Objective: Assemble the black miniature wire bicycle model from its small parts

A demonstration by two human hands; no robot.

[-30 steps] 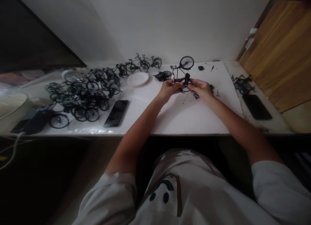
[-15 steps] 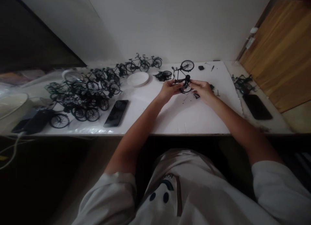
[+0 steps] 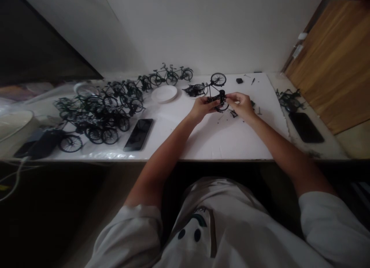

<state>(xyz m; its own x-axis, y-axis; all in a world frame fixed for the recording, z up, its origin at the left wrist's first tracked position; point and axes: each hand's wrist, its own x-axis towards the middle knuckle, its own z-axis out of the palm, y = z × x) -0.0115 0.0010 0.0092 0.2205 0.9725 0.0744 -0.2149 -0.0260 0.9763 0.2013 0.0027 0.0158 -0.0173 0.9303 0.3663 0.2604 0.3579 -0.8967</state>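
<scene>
A small black model bicycle (image 3: 221, 93) is held up over the white board, one wheel pointing to the back and the other between my hands. My left hand (image 3: 203, 107) is closed around its near left part, thumb and fingers pressed on the frame. The fingers of my right hand (image 3: 240, 104) are pinched at the right side of the bicycle, by the near wheel; any small part between them is too tiny to make out. Loose small parts (image 3: 233, 113) lie on the board just below the hands.
Many finished-looking model bicycles (image 3: 101, 113) crowd the left side. A white round lid (image 3: 164, 94), a phone (image 3: 138, 134) and a dish of black parts (image 3: 195, 90) stand nearer. At right are a second phone (image 3: 306, 127), dark green parts (image 3: 290, 99) and a small black block (image 3: 239, 81).
The bicycle has tilted slightly, its far wheel shifting left and a little nearer. My right hand's fingers have drawn up and closed more tightly at its side.
</scene>
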